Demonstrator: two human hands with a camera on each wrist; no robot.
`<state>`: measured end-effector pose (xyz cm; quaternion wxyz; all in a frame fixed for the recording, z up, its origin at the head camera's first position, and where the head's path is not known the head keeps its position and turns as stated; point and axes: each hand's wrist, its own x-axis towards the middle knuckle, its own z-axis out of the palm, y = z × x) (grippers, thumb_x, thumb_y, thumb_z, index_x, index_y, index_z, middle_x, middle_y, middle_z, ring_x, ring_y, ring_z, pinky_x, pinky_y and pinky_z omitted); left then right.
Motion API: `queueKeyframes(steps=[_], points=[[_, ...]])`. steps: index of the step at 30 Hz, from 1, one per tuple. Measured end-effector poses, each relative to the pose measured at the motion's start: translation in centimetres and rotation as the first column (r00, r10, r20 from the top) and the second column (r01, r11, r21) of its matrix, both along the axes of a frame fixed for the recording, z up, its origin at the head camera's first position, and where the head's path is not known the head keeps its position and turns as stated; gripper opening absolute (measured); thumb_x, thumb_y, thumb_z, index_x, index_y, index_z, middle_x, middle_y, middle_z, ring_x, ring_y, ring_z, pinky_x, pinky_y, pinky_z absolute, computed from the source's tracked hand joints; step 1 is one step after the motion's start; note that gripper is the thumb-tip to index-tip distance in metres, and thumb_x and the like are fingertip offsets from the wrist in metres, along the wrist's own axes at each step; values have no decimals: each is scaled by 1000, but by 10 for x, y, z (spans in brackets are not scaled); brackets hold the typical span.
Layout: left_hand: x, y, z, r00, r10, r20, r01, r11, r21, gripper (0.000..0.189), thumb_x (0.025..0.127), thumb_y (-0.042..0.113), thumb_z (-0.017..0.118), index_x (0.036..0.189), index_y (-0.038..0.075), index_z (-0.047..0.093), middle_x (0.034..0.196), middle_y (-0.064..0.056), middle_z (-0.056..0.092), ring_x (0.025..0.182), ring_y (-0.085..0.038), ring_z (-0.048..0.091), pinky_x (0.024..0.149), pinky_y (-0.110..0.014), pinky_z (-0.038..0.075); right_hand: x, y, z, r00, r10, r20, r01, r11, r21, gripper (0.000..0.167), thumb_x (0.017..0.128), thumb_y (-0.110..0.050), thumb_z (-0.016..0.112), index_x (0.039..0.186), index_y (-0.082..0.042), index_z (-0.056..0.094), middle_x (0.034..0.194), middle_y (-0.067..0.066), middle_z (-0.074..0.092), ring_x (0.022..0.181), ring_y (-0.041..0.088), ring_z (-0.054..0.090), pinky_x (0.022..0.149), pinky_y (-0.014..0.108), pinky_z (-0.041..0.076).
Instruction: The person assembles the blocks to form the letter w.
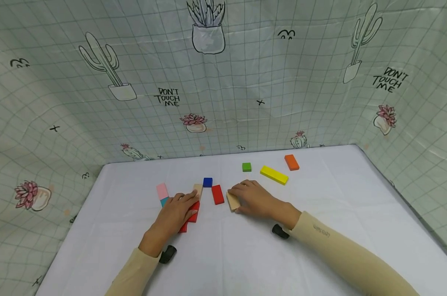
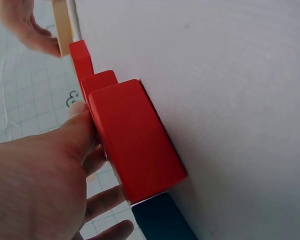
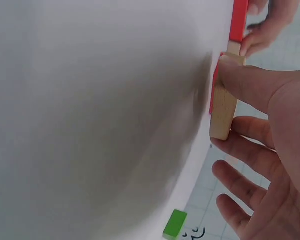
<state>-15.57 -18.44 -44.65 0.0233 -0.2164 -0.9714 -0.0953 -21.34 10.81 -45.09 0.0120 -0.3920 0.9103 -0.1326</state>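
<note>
My right hand [image 1: 254, 199] pinches a plain wooden block [image 3: 224, 107] between thumb and fingers, the other fingers spread apart in the right wrist view. To its left lies a red block [image 1: 217, 194], with a blue block [image 1: 208, 182] just behind it. My left hand [image 1: 175, 213] rests over a row of red blocks [image 2: 135, 140], its fingertips at a second wooden block [image 1: 198, 189]. In the left wrist view its thumb lies along the side of the red blocks, and a dark blue block [image 2: 165, 217] adjoins the nearest one. Part of the row is hidden under this hand.
A pink block [image 1: 162, 191] and a light blue block [image 1: 164, 201] lie left of my left hand. Toward the back right are a green block [image 1: 247, 167], a long yellow block [image 1: 274, 175] and an orange block [image 1: 291, 162]. A patterned cloth [image 1: 227, 90] surrounds the white table [image 1: 223, 263].
</note>
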Motion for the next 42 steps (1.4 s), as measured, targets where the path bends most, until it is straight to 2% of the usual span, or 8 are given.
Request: queueKeyframes(steps=[10,17,22,30,42], points=[[-2,0,-2,1000,4,9,-4,1000,1,48,104,21,69,148,5,62,157,-14,55,134,-38,55,108,-58,47,23,-6,0,998,58,-19,-58,998,27,59,91,-31,85,142,-7,66,137,7,68,128,29,58,113,48,47],[-2,0,-2,1000,17,19,-17,1000,-7,48,104,22,69,148,6,61,157,-13,55,134,-38,55,108,-57,48,32,-14,-7,992,109,-67,-105,992,66,59,92,-32,85,142,-8,65,136,5,69,126,26,60,111,44,48],[0,0,-1,999,22,23,-22,1000,-10,48,103,21,70,148,6,62,157,-13,55,134,-38,55,109,-58,48,37,-17,-4,987,127,-95,-118,989,91,59,92,-34,84,141,-8,66,136,6,69,125,26,60,110,42,49],[-1,-1,-2,1000,11,-1,-11,1000,-14,47,103,22,70,147,6,63,156,-14,56,132,-38,56,108,-57,49,36,-22,-4,985,126,-117,-117,990,83,56,92,-35,84,139,-8,68,135,7,67,124,24,60,109,41,51],[-2,-2,-4,1000,6,4,-6,1000,-17,48,104,23,69,147,5,62,157,-14,56,133,-38,56,109,-56,48,31,-28,-6,987,104,-122,-96,993,67,56,90,-34,87,138,-9,70,127,8,65,117,23,61,102,37,55]])
